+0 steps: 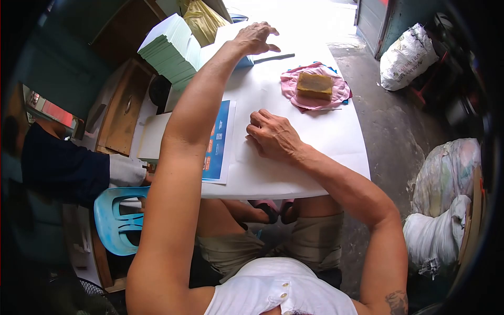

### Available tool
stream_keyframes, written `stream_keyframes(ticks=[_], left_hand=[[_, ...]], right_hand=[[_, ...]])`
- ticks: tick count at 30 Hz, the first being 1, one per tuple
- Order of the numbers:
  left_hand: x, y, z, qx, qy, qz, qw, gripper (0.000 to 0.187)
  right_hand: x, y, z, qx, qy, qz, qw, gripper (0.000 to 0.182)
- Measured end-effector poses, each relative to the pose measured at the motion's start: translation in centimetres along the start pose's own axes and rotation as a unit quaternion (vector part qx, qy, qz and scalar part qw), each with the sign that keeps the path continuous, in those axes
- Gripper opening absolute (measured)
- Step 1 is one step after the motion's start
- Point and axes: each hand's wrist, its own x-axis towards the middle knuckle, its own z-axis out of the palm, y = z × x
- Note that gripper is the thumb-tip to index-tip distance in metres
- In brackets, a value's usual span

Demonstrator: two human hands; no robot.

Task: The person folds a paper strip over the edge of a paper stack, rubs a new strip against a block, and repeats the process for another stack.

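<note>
My left hand [255,38] reaches across to the far side of the white-covered table [252,176]. Its thumb and fingers are apart with nothing visible between them. Just below it lies a partly hidden blue item [244,62], beside a thin dark strip [274,58]. My right hand [274,135] rests on the table with its fingers curled in, and nothing shows in them. Between my arms is a blue printed sheet [216,149] with orange blocks, partly covered by my left forearm. Beyond my right hand, a yellow-brown block [315,85] sits on a pink cloth [290,86].
Tall stacks of pale paper [176,52] stand at the table's far left, near a yellow bag [202,21]. A light blue plastic chair [113,223] and another person's dark clothing [63,163] are at left. White sacks [407,58] and bundles [438,233] lie on the right.
</note>
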Motion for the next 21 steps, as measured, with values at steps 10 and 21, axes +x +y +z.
stream_keyframes(ticks=[10,21], left_hand=[[4.0,1.9,6.6,-0.079,-0.065,-0.063,0.993,0.079],[5.7,2.2,1.8,0.083,0.015,0.074,0.994,0.012]], right_hand=[[0.0,0.0,0.1,0.011,0.015,0.008,1.0,0.012],[0.1,0.4,0.2,0.008,0.008,0.023,1.0,0.014]])
